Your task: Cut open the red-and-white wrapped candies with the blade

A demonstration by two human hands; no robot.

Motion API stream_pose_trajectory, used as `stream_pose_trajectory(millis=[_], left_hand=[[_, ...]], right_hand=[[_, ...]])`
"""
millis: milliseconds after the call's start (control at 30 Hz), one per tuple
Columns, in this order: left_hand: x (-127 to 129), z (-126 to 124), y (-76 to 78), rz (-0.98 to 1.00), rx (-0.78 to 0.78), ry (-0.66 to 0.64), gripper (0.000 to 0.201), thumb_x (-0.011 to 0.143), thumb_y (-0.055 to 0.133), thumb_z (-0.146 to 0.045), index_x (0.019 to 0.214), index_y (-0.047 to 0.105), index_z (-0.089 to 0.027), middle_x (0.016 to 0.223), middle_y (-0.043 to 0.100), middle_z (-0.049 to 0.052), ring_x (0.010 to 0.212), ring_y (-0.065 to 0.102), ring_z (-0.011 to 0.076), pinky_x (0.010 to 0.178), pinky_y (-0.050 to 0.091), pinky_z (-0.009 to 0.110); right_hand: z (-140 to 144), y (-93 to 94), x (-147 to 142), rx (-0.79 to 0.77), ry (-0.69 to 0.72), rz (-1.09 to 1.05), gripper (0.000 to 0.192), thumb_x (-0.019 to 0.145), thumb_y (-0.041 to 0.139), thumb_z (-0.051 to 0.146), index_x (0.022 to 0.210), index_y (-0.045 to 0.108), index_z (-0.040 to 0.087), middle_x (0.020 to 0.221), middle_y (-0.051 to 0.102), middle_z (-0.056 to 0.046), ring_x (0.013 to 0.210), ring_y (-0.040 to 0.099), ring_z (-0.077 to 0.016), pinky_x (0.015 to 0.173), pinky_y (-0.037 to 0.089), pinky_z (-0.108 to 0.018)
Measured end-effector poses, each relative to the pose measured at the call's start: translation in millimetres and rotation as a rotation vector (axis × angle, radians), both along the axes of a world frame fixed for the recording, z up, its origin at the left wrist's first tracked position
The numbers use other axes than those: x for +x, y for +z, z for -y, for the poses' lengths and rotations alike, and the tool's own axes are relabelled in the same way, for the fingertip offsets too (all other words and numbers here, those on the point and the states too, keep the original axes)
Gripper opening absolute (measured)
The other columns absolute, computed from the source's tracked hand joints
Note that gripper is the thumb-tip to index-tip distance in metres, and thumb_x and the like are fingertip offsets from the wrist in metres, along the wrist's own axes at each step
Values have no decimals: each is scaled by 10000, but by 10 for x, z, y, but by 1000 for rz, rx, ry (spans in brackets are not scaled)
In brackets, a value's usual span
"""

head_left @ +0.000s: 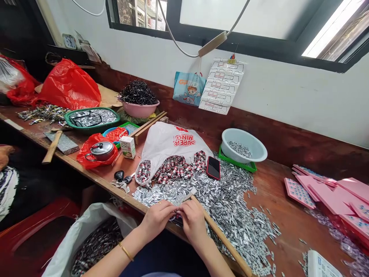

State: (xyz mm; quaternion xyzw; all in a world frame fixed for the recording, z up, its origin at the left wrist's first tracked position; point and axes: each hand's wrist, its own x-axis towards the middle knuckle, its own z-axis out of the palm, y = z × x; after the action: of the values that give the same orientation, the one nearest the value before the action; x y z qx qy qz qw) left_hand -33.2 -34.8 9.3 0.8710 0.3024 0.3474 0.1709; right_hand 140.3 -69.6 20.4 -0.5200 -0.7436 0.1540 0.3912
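Two bare hands, the left hand (159, 218) and the right hand (193, 220), meet at the front edge of the counter (278, 181), thumbs and forefingers drawn together in a fingertip pinch. Whatever lies between them is mostly hidden by the fingers and too small to identify, so its exact grip cannot be told. Just beyond the knuckles spreads a loose heap of small metal pieces (233, 200), flat and narrow; a hammer (221, 233) lies over its near side, handle slanting past the right hand. Judged by their look, the pieces are light, stiff and hard to break, but smooth enough to slide on one another — each is best taken singly, by its long edges, between thumb and forefinger. The red-and-silver fittings (175, 169) at the mouth of the white plastic bag (170, 140) seem a little heavier and rounder, likely to roll, and are better held around the barrel. Pose: the forearms converge from the lower left and lower right, a bracelet (126, 251) circling the left wrist; the backs of both hands face upward, the fingers bent and the fingertips nearly touching.
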Motion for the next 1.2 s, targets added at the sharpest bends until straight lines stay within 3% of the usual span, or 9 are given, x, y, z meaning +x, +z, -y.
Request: stream_pose_trajectory(millis=[133,267,333,467,600,767,900,1033,1200], left_hand=[[77,67,124,131,-155,76,189,881,530,-145,942,698,-206,857,648,56,814,584,175,738,473,295],[157,101,265,289,-467,127,133,824,597,-164,828,727,-195,801,639,43,775,607,171,705,479,273],[175,104,320,353,-570,126,126,816,608,-196,818,734,-194,792,639,41,753,612,170,686,478,268],[176,112,372,465,-636,133,126,799,635,-253,824,745,-196,795,639,44,767,613,178,697,478,272],[170,134,374,586,-662,143,132,787,644,-279,811,738,-190,877,628,60,834,612,194,720,494,283],[156,200,468,433,-487,205,119,793,627,-233,808,742,-208,859,624,53,868,598,201,791,476,319],[128,239,583,249,-375,216,152,825,584,-201,831,736,-206,774,652,44,771,609,190,714,482,306],[96,212,661,136,-310,153,176,849,555,-150,834,722,-203,737,681,27,702,611,162,657,476,261],[34,179,722,-4,-19,50,208,901,504,-146,897,703,-206,702,639,23,684,558,147,625,431,237]], right_hand=[[93,-37,6,-112,-44,-225,89,819,544,162,884,581,208,984,600,-63,910,551,-218,775,443,-333],[152,-45,19,-326,-83,-496,74,855,509,229,826,575,213,783,594,-14,681,566,-171,599,453,-271],[156,-25,25,-318,-115,-515,55,811,580,237,854,603,212,857,617,-26,727,573,-178,630,457,-274],[153,39,-1,-340,-104,-598,134,800,625,302,898,642,212,894,641,-39,769,577,-185,697,469,-295],[159,96,-96,-438,34,-880,206,795,639,393,894,632,212,790,611,-21,698,568,-169,589,494,-270],[168,149,-129,-352,9,-891,202,780,654,393,855,669,206,877,578,-35,698,557,-148,559,508,-245],[220,224,-64,-239,-32,-751,157,810,620,347,844,680,206,902,586,-53,770,587,-173,599,524,-259],[279,355,7,-113,-55,-513,148,864,553,272,913,684,224,958,621,-71,871,603,-198,674,525,-282],[288,465,56,-56,12,-387,182,891,520,228,1023,646,236,992,617,-73,911,599,-190,723,532,-291]])
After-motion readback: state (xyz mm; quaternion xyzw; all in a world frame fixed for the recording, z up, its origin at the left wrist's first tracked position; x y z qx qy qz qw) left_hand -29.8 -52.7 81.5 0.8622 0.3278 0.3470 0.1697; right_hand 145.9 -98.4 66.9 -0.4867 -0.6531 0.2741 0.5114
